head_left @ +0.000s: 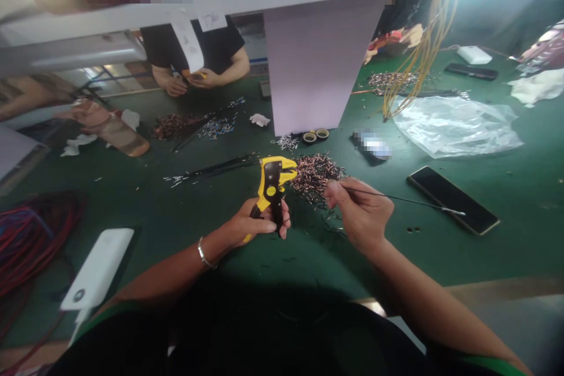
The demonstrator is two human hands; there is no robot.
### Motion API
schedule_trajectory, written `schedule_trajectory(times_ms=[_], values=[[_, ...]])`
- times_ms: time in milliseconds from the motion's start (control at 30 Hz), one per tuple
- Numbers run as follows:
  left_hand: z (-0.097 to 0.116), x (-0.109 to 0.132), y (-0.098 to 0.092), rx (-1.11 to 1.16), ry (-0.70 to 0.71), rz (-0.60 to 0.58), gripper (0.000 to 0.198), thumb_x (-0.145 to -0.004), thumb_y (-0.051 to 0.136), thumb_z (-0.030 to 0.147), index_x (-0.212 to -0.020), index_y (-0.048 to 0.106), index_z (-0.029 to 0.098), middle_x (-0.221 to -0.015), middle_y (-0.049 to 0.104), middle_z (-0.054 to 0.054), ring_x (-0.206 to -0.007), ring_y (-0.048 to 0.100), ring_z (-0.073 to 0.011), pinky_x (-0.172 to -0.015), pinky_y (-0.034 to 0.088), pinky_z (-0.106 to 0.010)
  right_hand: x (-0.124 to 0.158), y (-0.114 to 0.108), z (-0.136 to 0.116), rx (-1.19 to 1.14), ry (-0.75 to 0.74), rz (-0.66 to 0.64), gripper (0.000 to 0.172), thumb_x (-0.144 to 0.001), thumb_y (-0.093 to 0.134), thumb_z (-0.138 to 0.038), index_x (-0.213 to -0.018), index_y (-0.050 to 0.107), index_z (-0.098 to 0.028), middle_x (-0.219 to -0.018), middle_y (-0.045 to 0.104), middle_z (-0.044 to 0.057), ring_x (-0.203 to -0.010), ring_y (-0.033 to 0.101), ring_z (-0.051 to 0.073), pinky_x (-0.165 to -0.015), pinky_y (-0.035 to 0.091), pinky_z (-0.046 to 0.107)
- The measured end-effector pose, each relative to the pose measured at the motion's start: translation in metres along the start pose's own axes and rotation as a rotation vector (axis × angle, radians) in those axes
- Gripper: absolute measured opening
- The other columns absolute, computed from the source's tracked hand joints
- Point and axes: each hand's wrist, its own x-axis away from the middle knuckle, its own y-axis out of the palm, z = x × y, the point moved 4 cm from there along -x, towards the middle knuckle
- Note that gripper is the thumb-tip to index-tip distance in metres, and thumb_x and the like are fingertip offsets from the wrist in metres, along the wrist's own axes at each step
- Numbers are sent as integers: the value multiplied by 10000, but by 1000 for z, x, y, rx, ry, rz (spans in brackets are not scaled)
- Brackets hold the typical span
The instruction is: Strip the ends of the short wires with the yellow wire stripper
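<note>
Wrapped round the handles of a yellow and black wire stripper is my left hand; the tool's jaws point right, over a pile of short copper and black wire bits. My right hand is closed, with finger and thumb pinching a thin black wire that runs out to the right, its pale tip above a dark phone. The wire's near end is hidden at the fingertips. Left of the tool lies a bundle of black wires with bare ends.
Two black tape rolls sit before a pale upright panel. A plastic bag and hanging yellow wires are at the right. Left are a white power bank, red-blue wire coils and a bottle. People work across the table.
</note>
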Motion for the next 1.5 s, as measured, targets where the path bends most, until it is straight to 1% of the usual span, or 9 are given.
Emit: schedule_trajectory(times_ms=[133, 267, 433, 633, 700, 900, 1033, 1267, 1500], values=[[2, 1, 4, 30, -3, -52, 414, -664, 805, 210, -1041, 657, 120, -920, 676, -97, -774, 670, -210, -745, 551, -375, 1, 1, -10, 29, -64, -29, 213, -876, 662, -272, -670, 701, -232, -568, 631, -2, -531, 577, 147, -569, 481, 333], [1, 1, 3, 12, -4, -43, 442, -670, 815, 212, -1064, 640, 109, -930, 666, -101, -784, 667, -212, -747, 549, -373, 5, 6, -18, 63, -153, -74, 181, -850, 666, -254, -674, 706, -241, -578, 655, 14, -568, 616, 171, -579, 513, 340], [-3, 3, 1, -44, -5, -47, 432, -710, 804, 220, -1096, 631, 133, -957, 649, -91, -814, 657, -203, -775, 543, -369, 11, 9, -24, 88, -231, -99, 124, -811, 691, -210, -711, 743, -262, -666, 726, 30, -602, 659, 187, -579, 549, 343], [-6, 5, 0, -100, 12, -53, 420, -737, 799, 232, -1111, 636, 135, -970, 634, -91, -831, 645, -195, -796, 533, -368, 16, 13, -30, 60, -340, -141, 153, -795, 693, -136, -767, 763, -269, -710, 755, 32, -623, 695, 189, -579, 568, 331], [-5, 6, 1, -124, 13, -45, 409, -746, 794, 230, -1109, 631, 133, -973, 626, -87, -827, 643, -187, -790, 529, -359, 18, 15, -31, 75, -345, -164, 152, -794, 697, -135, -762, 759, -270, -715, 759, 30, -621, 696, 188, -579, 570, 332], [3, 5, 5, -245, 34, -7, 311, -780, 766, 247, -1022, 617, 121, -873, 633, -60, -750, 635, -158, -706, 512, -303, 21, 17, -27, 110, -347, -229, 146, -818, 674, -155, -756, 740, -270, -730, 764, 34, -635, 700, 193, -601, 575, 345], [3, 5, 5, -340, 59, 16, 255, -796, 752, 257, -950, 613, 108, -794, 639, -48, -696, 621, -137, -679, 511, -280, 22, 17, -29, 119, -396, -210, 147, -825, 674, -145, -763, 734, -265, -726, 763, 33, -618, 699, 186, -580, 577, 330], [-2, 7, -1, -449, 23, 164, 244, -798, 737, 293, -854, 578, 117, -577, 615, 1, -509, 587, -110, -552, 508, -250, 23, 19, -36, 124, -628, -157, 150, -844, 647, -60, -871, 705, -196, -722, 746, 55, -603, 691, 163, -539, 569, 278], [-8, 10, -8, -480, 1, 256, 237, -796, 731, 279, -761, 539, 144, -461, 563, 42, -371, 503, -66, -428, 430, -187, 23, 21, -34, 71, -601, -163, 160, -840, 646, -58, -883, 710, -197, -718, 744, 58, -602, 689, 165, -536, 561, 279]])
